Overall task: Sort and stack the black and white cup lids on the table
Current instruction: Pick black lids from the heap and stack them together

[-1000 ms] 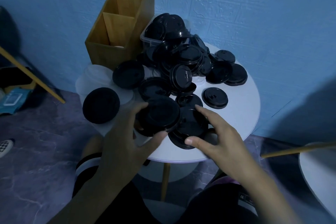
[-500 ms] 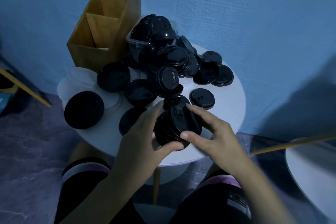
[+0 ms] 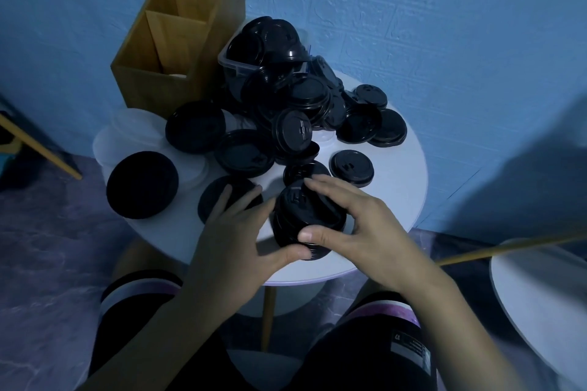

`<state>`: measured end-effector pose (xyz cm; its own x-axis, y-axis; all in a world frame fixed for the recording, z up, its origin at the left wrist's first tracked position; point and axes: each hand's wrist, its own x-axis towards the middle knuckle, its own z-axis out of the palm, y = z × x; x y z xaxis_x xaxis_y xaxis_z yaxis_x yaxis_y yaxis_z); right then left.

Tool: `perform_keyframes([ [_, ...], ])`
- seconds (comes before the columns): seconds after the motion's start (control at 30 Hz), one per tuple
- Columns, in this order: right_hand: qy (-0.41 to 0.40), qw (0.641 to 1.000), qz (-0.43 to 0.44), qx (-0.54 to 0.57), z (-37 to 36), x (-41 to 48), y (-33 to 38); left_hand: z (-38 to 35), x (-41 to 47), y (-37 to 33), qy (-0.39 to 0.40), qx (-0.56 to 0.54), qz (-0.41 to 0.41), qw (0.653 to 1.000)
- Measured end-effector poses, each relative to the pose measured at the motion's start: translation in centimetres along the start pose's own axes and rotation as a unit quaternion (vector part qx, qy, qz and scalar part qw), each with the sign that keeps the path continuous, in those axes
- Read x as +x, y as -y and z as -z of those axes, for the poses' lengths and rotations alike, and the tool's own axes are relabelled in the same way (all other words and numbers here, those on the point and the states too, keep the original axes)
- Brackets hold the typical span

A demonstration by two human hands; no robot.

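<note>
Hands, left hand (image 3: 228,247) and right hand (image 3: 355,228), clamped round black lid stack (image 3: 305,216) on table (image 3: 394,174).

Bare table (image 3: 397,190) lies right of the stack (image 3: 305,216); the lid heap (image 3: 301,105) and wooden box (image 3: 152,73) crowd the back.

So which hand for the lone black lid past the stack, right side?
Right, likely: the right hand lies nearest the lone lid; the left hand holds the stack from the other side and could steady it.
</note>
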<state>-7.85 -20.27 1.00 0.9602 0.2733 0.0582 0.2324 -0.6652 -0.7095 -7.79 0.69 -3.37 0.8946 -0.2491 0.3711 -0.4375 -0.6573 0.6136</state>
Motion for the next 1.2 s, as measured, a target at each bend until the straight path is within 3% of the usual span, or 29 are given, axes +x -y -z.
perform_keyframes([
  [0.27, 0.065, 0.993, -0.006, 0.096, 1.0, -0.4, -0.4, 0.1, 0.1, -0.2, -0.044, 0.016, -0.012, 0.999],
  [0.53, 0.112, 0.992, 0.001, 0.059, 1.6, 0.4, -0.3, 0.2, 0.3, -0.2, -0.036, 0.028, -0.018, 0.999],
  [0.97, 0.06, 0.998, 0.002, -0.01, 1.1, 0.5, -0.1, -0.5, 0.2, 0.5, -0.046, 0.024, -0.033, 0.998],
  [1.2, 0.046, 0.999, 0.002, -0.018, 0.8, 0.3, -0.1, -0.8, 0.1, 1.2, 0.006, 0.016, -0.007, 1.0],
])
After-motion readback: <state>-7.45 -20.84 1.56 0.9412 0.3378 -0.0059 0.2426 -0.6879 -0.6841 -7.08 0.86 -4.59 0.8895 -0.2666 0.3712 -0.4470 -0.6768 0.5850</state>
